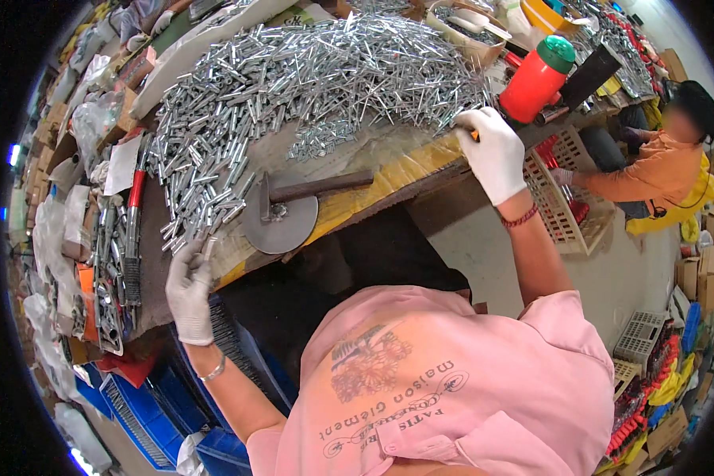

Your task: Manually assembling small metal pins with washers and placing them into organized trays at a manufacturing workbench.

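A large heap of loose metal parts (309,75) covers the workbench, with short tube-like sleeves (206,163) on the left and thin pins (420,63) on the right. My left hand (189,295), in a white glove, is at the bench's front left edge. Its fingers pinch a small metal sleeve (212,247). White-gloved too, my right hand (496,155) reaches to the right end of the heap with fingers curled at the pins. What lies between those fingertips is hidden. Between my hands, a hammer (317,186) rests across a round grey metal disc (282,218).
A red bottle with a green lid (535,79) stands beyond my right hand. Another person (658,170) works at the right beside a cream plastic crate (583,222). Tools (135,230) crowd the left; blue bins (147,412) sit below the bench.
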A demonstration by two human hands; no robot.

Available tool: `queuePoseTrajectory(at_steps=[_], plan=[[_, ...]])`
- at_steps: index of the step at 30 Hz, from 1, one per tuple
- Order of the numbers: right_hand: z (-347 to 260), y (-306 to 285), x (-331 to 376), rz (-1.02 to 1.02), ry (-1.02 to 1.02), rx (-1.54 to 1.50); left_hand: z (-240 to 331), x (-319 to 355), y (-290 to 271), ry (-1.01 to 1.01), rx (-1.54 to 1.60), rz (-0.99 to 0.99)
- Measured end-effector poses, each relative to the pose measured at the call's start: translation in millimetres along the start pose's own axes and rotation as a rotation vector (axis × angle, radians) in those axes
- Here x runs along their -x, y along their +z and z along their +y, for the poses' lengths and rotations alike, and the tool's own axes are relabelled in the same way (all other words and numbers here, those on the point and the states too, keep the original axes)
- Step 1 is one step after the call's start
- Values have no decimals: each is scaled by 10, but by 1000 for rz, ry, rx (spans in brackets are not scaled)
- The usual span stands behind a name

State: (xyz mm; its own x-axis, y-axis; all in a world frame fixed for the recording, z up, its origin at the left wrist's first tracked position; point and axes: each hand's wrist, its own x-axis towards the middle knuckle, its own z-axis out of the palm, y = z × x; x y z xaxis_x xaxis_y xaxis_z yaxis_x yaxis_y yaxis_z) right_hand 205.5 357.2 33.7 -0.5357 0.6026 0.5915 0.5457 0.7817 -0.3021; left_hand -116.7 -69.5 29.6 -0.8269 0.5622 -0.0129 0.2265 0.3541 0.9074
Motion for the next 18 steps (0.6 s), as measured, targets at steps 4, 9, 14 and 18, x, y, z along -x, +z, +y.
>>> queuePoseTrajectory(at_steps=[4, 9, 14, 18], plan=[[112, 272, -174, 50, -115, 74, 291, 102, 518, 76, 20, -131], [244, 564, -444, -43, -260, 200, 493, 45, 710, 222, -186, -177], [74, 555, -612, -282, -327, 301, 457, 70, 746, 408, -481, -154], [692, 629, -467, -302, -310, 209, 222, -12, 1000, 578, -541, -30]])
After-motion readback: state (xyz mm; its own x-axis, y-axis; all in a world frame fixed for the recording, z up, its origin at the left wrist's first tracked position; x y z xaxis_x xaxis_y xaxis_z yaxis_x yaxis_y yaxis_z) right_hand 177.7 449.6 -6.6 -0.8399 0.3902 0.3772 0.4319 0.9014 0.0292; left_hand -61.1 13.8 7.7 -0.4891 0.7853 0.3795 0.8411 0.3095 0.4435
